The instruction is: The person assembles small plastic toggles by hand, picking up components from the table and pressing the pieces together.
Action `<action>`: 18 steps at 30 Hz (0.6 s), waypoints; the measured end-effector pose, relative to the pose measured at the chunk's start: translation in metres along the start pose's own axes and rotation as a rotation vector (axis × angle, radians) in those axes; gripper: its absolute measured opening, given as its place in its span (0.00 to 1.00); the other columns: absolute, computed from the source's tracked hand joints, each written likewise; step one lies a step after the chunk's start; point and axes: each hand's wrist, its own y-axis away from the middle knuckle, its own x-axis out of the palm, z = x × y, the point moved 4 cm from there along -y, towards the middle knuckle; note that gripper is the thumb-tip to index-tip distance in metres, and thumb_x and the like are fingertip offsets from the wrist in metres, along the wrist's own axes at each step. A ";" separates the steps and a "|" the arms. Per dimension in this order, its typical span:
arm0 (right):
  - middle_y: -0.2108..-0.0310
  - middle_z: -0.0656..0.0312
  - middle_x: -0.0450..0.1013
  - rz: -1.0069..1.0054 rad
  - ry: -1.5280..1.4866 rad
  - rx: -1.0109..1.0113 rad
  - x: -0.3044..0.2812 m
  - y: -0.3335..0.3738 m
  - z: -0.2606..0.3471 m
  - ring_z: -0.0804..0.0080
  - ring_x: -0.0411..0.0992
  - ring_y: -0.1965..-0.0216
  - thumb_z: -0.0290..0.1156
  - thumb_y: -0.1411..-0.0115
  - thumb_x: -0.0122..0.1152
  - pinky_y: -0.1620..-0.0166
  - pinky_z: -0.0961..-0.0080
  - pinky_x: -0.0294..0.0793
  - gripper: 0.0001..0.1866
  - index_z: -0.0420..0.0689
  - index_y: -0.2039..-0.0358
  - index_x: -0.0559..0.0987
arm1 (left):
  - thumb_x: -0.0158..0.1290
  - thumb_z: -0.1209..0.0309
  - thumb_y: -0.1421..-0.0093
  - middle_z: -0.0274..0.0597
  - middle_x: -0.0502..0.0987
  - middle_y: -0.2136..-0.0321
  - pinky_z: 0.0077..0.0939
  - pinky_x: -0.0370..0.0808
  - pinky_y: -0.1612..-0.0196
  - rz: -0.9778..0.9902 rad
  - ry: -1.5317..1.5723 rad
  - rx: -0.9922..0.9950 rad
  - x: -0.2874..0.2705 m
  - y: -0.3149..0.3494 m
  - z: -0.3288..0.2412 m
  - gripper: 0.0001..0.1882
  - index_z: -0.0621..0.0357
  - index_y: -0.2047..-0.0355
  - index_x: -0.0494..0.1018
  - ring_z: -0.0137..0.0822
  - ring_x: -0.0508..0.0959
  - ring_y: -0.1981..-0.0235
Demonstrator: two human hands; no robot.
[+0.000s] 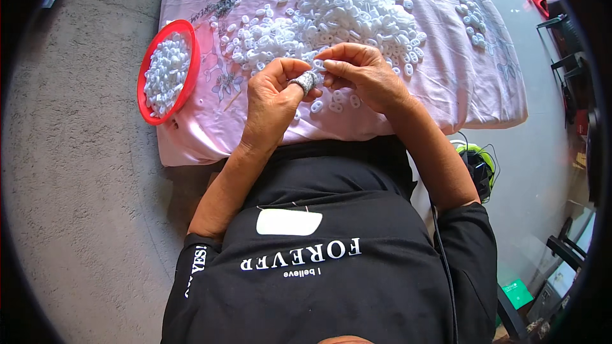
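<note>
White oval piece (318, 64) between left grip (274, 92) and right grip (370, 79).

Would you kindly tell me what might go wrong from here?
The red bowl, heaped with white pieces, is at the left edge of the pink cloth; a bump might spill some onto the floor.

The small white piece at the right hand's fingertips could slip and be lost among similar loose pieces.

The grey wrap on the left hand's thumb might loosen.
</note>
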 end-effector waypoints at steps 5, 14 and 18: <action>0.70 0.63 0.75 -0.004 0.022 -0.021 0.001 0.001 0.002 0.81 0.74 0.70 0.27 0.41 0.58 0.62 0.83 0.76 0.11 0.39 0.58 0.77 | 0.44 0.85 0.45 0.44 0.76 0.68 0.20 0.78 0.66 0.001 0.000 0.012 0.000 0.000 0.000 0.10 0.70 0.62 0.70 0.31 0.80 0.71; 0.71 0.62 0.75 0.020 -0.006 -0.028 0.001 0.000 0.000 0.79 0.74 0.71 0.25 0.41 0.59 0.62 0.81 0.76 0.10 0.38 0.59 0.77 | 0.44 0.86 0.44 0.44 0.76 0.67 0.20 0.78 0.65 -0.013 -0.011 0.031 0.002 0.001 -0.001 0.10 0.70 0.62 0.70 0.30 0.80 0.70; 0.71 0.62 0.76 0.019 0.035 -0.061 0.001 0.000 0.002 0.78 0.75 0.70 0.25 0.42 0.59 0.62 0.81 0.76 0.10 0.38 0.59 0.78 | 0.44 0.87 0.45 0.44 0.76 0.67 0.20 0.79 0.65 -0.015 -0.024 0.054 0.003 0.002 -0.002 0.10 0.69 0.62 0.70 0.30 0.80 0.70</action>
